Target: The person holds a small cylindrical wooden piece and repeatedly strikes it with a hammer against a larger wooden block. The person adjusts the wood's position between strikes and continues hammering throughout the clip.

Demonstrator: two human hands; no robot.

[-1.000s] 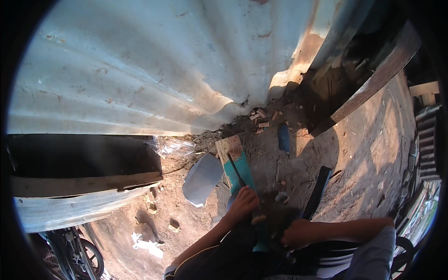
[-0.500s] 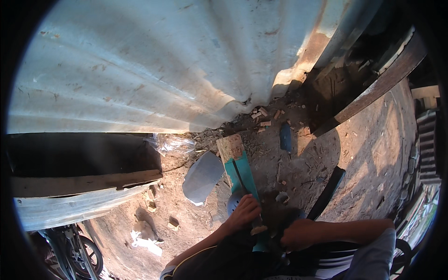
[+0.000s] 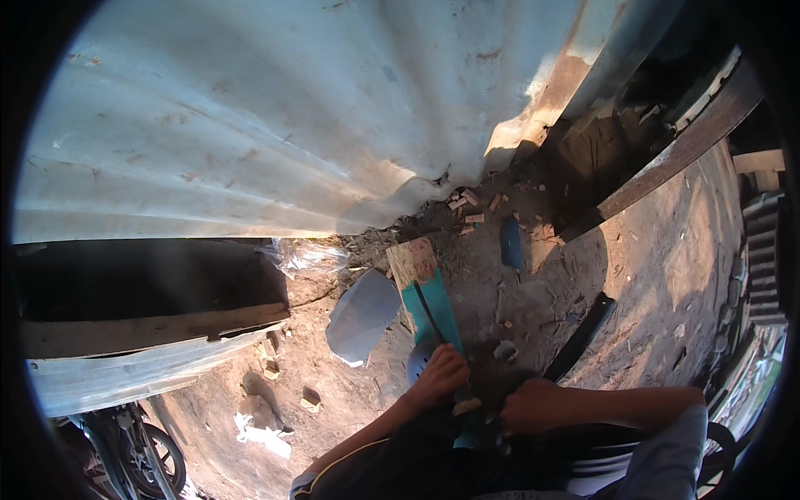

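Observation:
A turquoise-painted wooden board [image 3: 446, 310], bare wood at its far end, lies lengthwise before me on the ground. Along it runs a long, narrow, dark blade-like strip [image 3: 427, 307]. My left hand [image 3: 443, 372] is closed around the strip's near end. Just below those fingers shows a small pale wooden piece [image 3: 466, 406]; whether it joins the strip I cannot tell. My right hand [image 3: 529, 407] is a closed fist to the right of the board, in shadow; what it holds is hidden. A blue-grey perforated clog [image 3: 417, 360] sits against the board by my left hand.
Corrugated metal sheeting [image 3: 250, 117] rises ahead. A grey flat sheet [image 3: 364, 321] lies left of the board, and a dark curved strip [image 3: 582, 340] to the right. Wood scraps [image 3: 467, 200] litter the dirt. A wooden beam [image 3: 667, 158] slants at right; a motorcycle [image 3: 137, 450] stands lower left.
My right fist has shifted slightly upward. The wooden piece below my left hand has moved slightly up and right, and my left hand has edged a little the same way, still closed.

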